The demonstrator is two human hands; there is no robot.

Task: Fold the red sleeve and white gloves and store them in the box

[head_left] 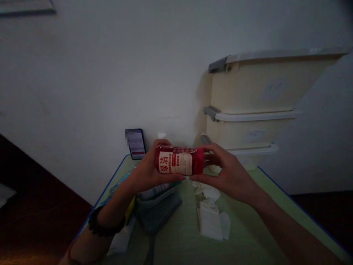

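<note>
A red roll of garbage bags [197, 162] with a cream and red printed label is held level above the table, between both my hands. My left hand [147, 167] wraps round its left end, thumb along the underside. At the right end, my right hand [226, 169] grips it between thumb and fingers. Below the roll, white gloves [211, 217] lie crumpled on the table. A grey knitted cloth or pouch [158, 211] lies below my left hand, with a white and blue package [154, 192] partly hidden behind it.
The green table [248, 239] has blue edges and stands against a white wall. A phone [136, 143] leans upright at the back left. Stacked cream storage bins [248, 88] rise at the back right. Other packages [121, 235] lie partly under my left forearm.
</note>
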